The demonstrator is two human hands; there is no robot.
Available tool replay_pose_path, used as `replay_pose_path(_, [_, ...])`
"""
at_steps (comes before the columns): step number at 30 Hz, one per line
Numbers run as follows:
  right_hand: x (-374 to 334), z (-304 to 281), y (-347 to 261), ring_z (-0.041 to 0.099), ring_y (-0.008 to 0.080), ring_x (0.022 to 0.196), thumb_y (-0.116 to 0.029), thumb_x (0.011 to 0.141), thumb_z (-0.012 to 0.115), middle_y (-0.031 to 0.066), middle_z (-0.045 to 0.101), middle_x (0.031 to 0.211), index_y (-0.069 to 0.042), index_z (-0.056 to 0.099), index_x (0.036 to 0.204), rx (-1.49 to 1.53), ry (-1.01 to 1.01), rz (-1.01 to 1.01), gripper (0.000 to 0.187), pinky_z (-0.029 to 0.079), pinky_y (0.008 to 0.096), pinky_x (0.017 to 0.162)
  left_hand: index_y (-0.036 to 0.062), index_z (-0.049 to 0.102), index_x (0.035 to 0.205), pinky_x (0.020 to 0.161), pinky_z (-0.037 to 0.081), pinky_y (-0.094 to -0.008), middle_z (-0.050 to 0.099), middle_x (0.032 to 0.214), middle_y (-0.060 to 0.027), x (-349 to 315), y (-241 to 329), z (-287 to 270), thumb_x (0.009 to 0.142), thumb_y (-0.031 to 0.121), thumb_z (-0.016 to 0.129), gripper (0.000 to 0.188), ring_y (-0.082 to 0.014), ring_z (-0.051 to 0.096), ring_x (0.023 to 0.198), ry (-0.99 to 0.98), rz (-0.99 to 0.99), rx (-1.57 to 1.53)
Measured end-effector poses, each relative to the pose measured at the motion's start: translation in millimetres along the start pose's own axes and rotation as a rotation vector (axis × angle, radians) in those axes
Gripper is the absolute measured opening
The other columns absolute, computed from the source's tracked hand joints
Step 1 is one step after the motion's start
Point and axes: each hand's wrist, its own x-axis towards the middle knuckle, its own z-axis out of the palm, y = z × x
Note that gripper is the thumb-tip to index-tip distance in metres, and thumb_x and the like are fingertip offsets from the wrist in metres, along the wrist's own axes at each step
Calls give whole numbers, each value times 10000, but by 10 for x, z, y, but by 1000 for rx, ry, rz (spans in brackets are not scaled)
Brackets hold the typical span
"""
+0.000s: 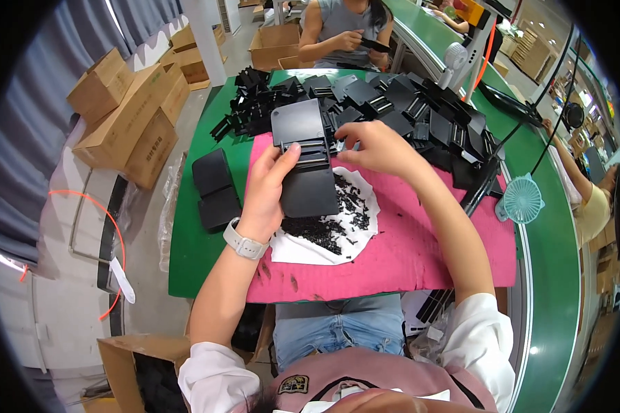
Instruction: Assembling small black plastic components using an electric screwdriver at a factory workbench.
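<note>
My left hand (272, 180) is closed round a black plastic bracket with two flat panels (308, 189), its thumb lying on the ribbed slots between them. The bracket is held up over a white sheet (303, 256) strewn with small black pins (351, 203). At the bracket's right edge, beside the slots, my right hand (379, 148) has its thumb and fingertips pinched together. What they hold, if anything, is too small to make out. Another black two-panel bracket (215, 189) lies on the green table, left of my left hand.
A pink mat (420, 241) covers part of the green table (186, 261). Black plastic parts (399, 103) are heaped along its far side. A teal fan (521, 199) stands at the right; cardboard boxes (131, 117) are stacked at the left. A co-worker (348, 31) sits opposite, holding a black part.
</note>
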Motion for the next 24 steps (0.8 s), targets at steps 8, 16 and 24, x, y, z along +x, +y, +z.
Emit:
replay_pose_path(8, [535,601,106,643,272,766,-95,673,630,98,610,867,-34,625,762,-490,258,-297,108,530,368,623,33,566,1114,786,461,-244,618,1028,-24,63,-46,-49,970,316,499,324,-94,572,918,30,-47,-89])
replay_pose_path(16, [57,56,196,634,285,697,-60,730,579,127,636,845,-42,612,891,-154,589,-199,166,521,356,638,21,589,1046,777,476,-255,633,971,-41,5,-69,18,965,274,512,277,-100,589,873,-3,-8,-74])
replay_pose_path(24, [-656,-21,-39,600,185,902,69,638,638,83,580,1020,-51,692,843,510,303,-420,243,482,287,795,9,595,1043,706,498,-234,641,913,-33,-117,-232,134,953,269,534,282,-85,609,805,-179,-260,-154])
